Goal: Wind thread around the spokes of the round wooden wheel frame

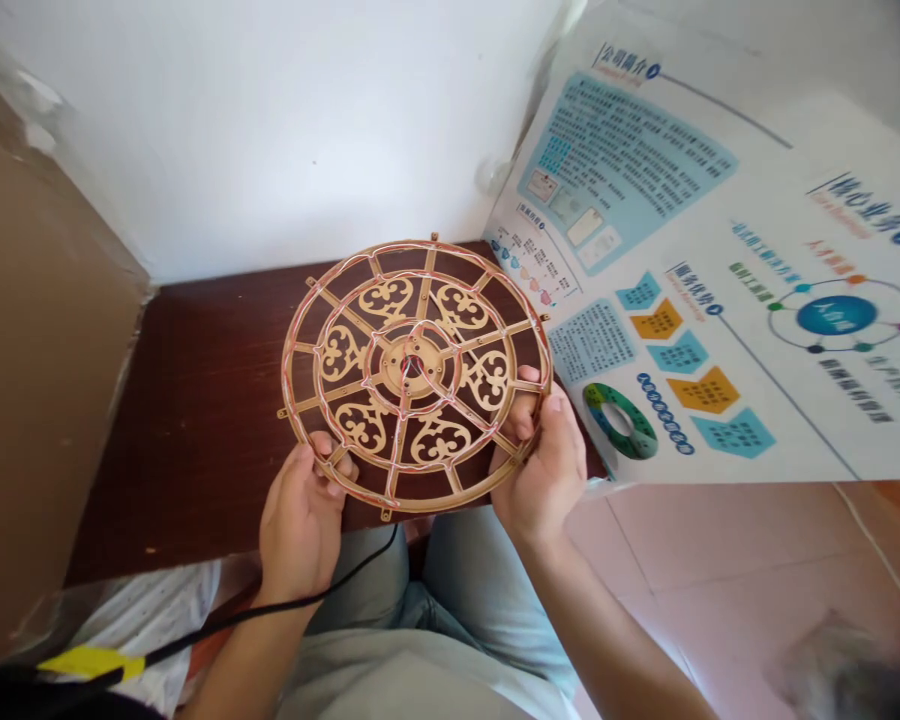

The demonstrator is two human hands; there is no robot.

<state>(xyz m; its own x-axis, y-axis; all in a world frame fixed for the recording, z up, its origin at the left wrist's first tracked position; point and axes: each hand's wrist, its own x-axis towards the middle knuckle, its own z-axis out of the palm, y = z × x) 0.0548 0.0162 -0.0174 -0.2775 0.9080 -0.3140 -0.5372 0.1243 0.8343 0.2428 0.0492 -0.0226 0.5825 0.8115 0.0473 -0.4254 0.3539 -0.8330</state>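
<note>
A round, gold-coloured openwork frame (pixel 440 440) is held up above the dark table, its face tilted toward me. It has concentric rings, spokes and scroll ornaments. Thin red and white wires run along the rings and gather at the hub. My left hand (pixel 304 520) grips the rim at the lower left, with fingers curled through the gaps. At the lower right, my right hand (pixel 544 465) is closed around the rim, its fingertips showing through the openings. Small tabs with holes stick out around the outer edge.
The dark red-brown table (pixel 187 430) meets a white wall (pixel 307 130) behind. Brown cardboard (pixel 45 330) stands at the left, and a printed poster board (pixel 682 250) at the right. A black cable (pixel 270 608) crosses near my left forearm. A blurred grey shape (pixel 832 660) is on the tiled floor.
</note>
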